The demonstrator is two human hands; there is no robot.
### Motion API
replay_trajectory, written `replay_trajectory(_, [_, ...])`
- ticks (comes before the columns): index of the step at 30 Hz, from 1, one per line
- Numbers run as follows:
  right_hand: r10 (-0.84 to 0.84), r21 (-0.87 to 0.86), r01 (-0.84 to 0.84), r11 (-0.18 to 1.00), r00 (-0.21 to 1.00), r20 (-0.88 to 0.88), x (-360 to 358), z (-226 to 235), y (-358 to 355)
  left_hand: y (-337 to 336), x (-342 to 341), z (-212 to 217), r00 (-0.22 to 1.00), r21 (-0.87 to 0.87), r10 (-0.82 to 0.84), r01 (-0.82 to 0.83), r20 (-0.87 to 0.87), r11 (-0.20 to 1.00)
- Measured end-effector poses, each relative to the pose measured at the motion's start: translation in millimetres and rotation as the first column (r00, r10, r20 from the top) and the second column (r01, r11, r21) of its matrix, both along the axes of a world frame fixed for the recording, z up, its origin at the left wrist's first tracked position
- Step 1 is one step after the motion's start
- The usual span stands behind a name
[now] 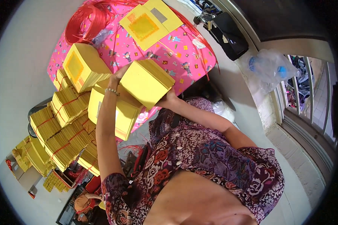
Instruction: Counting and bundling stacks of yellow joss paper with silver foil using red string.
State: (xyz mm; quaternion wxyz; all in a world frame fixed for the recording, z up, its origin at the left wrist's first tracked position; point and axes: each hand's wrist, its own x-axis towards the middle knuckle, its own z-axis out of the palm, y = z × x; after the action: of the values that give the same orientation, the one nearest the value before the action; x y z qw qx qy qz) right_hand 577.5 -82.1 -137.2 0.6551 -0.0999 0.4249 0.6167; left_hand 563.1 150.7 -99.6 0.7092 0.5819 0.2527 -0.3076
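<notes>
Both hands clasp a thick yellow paper stack (146,82), left hand (118,75) and right hand (167,99) at opposite edges; it looks dense, heavy and prone to fanning, so its sides seem best squeezed; below the fingers, string-tied bundles (65,123) are heaped.

a thick stack of yellow paper sheets (146,81) sits tilted near the frame centre. it is held at both ends, above the other yellow stacks.

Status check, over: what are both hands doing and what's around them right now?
Left hand and right hand grip one thick yellow paper stack, lifted. Tied yellow bundles piled at left. Pink patterned cloth behind, red string on it.
</notes>
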Motion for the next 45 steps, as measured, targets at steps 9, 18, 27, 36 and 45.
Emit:
replay_trajectory(9, [0.133, 0.026, -0.132, 0.991, 0.99, -0.036, -14.9, -10.4, -0.7, 22.0, -34.8, -27.6, 0.989, 0.223, -0.109, 0.086, 0.096, 0.971])
replay_trajectory(18, [0.787, -0.5, 0.608, 0.617, -0.482, 0.386, 58.2, -71.5, -61.8, 17.8, -48.1, -18.5, 0.965, 0.002, 0.201, -0.203, -0.167, 0.979])
replay_trajectory(27, [0.755, -0.703, 0.622, 0.343, -0.629, -0.188, 136.3, -51.9, -61.1, 27.6, -71.0, 22.4, 0.854, 0.503, 0.501, -0.497, 0.139, 0.707])
replay_trajectory(36, [0.65, -0.48, 0.44, 0.759, -0.537, 0.537, 82.5, 74.9, -72.5, -45.1, -81.7, 117.4, 0.678, 0.325, 0.517, -0.719, 0.523, 0.614])
replay_trajectory(45, [-0.024, -0.18, -0.297, 0.938, -0.571, 0.82, 29.7, 269.3, -104.8, -174.3, -31.6, 172.5, 0.892, -0.494, 0.452, -0.403, -0.023, 0.77])
